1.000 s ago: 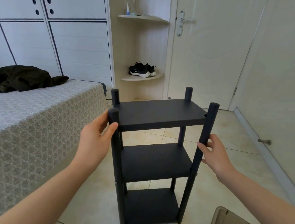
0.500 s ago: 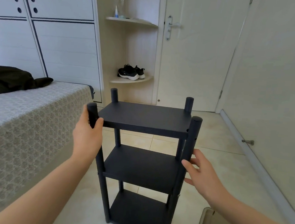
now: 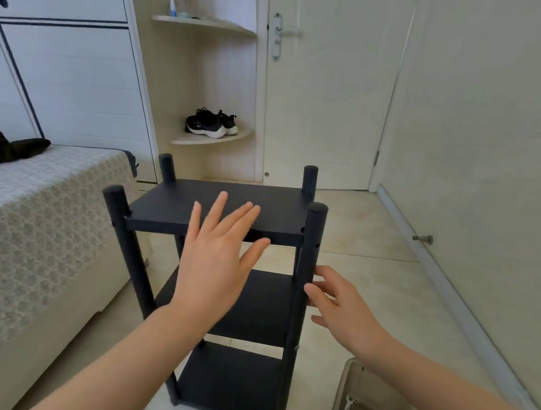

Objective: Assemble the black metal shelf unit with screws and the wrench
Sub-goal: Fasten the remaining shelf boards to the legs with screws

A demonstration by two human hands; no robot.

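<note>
Black metal shelf unit (image 3: 172, 203), 3 flat tiers on 4 round posts, stands upright on the pale tiled floor (image 3: 370, 277). It sits mid-view, just beside the bed on its left, well apart from the wall on its right, w/ the door behind it. Top tier looks level; post ends stick up above it at all 4 cnrs.

Left hand (image 3: 216, 265) is raised in front of the top tier's front edge, back of hand to the camera. Its fingers are straight & spread, thumb out to the right, gripping nothing. Cannot tell if it touches the shelf.

Right hand (image 3: 342, 304) is lower, at the near right post (image 3: 311, 240), btwn top & middle tiers. Its fingers are loosely straight & a little apart, not wrapped round the post. Tips are at the post's side; touching or just short, cannot tell.

Left of the unit: bed w/ grey-beige patterned cover (image 3: 33, 234), a dark crumpled garment (image 3: 1, 148) on its far end. Behind the bed is a white panelled wardrobe w/ dark trim (image 3: 62, 75).

Next to that is a cnr niche w/ 2 curved shelves. A pair of black sneakers w/ white soles (image 3: 209, 124) is on the lower curved shelf (image 3: 209, 140). Small bottles stand on the upper curved shelf (image 3: 205, 23).

White door (image 3: 326, 96) w/ a lever handle (image 3: 284, 31) is shut. A metal door stop (image 3: 422, 238) juts from the right wall, low down. A beige soft bag (image 3: 373, 407) lies on the floor at bottom right, near the unit's foot.
</note>
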